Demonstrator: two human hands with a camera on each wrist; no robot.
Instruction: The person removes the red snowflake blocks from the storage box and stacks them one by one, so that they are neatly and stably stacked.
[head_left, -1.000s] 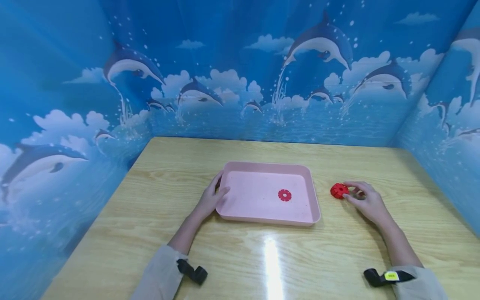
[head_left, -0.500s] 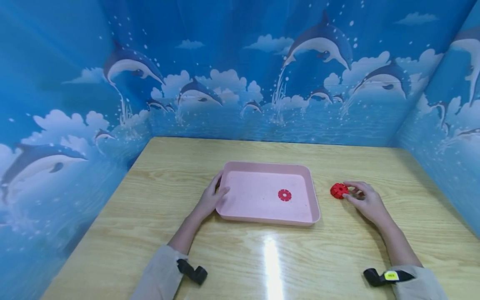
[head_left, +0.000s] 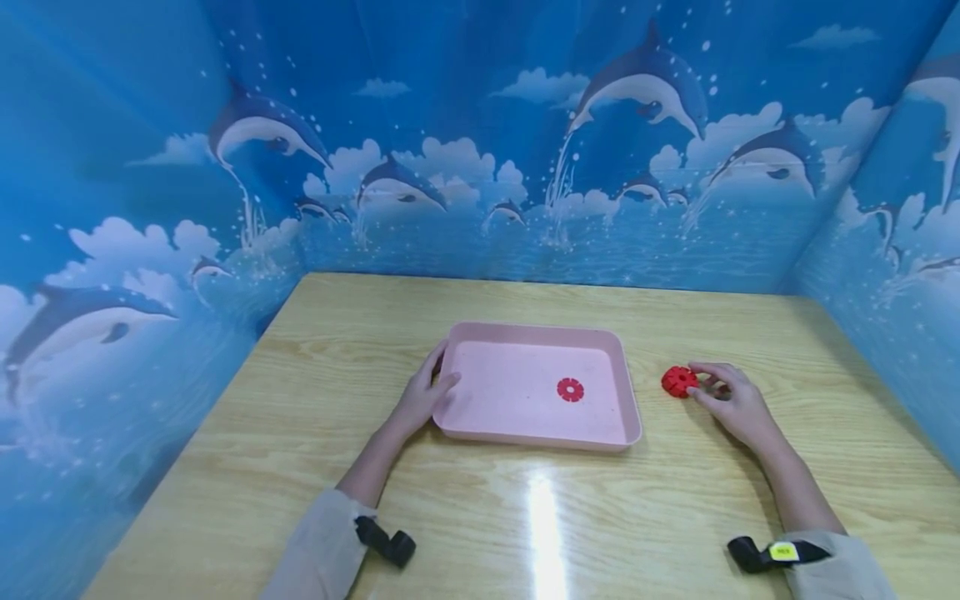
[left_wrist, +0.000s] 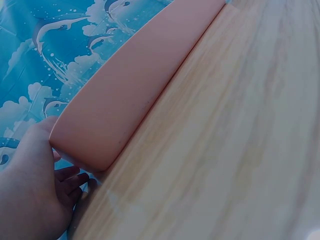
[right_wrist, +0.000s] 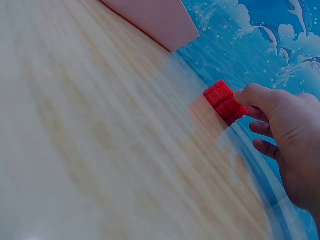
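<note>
A shallow pink tray (head_left: 517, 433) lies on the table in the head view. My left hand (head_left: 418, 398) grips its left side, thumb over the rim and fingers outside. The left wrist view has the tray's outer wall (left_wrist: 115, 95) beside the left hand (left_wrist: 35, 175). Inside the tray, right of its middle, lies one red snowflake disc (head_left: 570, 390) with notched edges. To the tray's right, my right hand (head_left: 738, 406) pinches a stack of red snowflake discs (head_left: 678, 382) on the table. Seen from the right wrist, the stack (right_wrist: 224, 102) has its discs side by side, partly hidden by my thumb.
The wood-grain table (head_left: 360, 333) runs back to a blue curtain (head_left: 480, 167) printed with dolphins, which also stands at both sides. A bright light reflection falls on the tabletop before the tray. Black camera straps sit on both sleeves.
</note>
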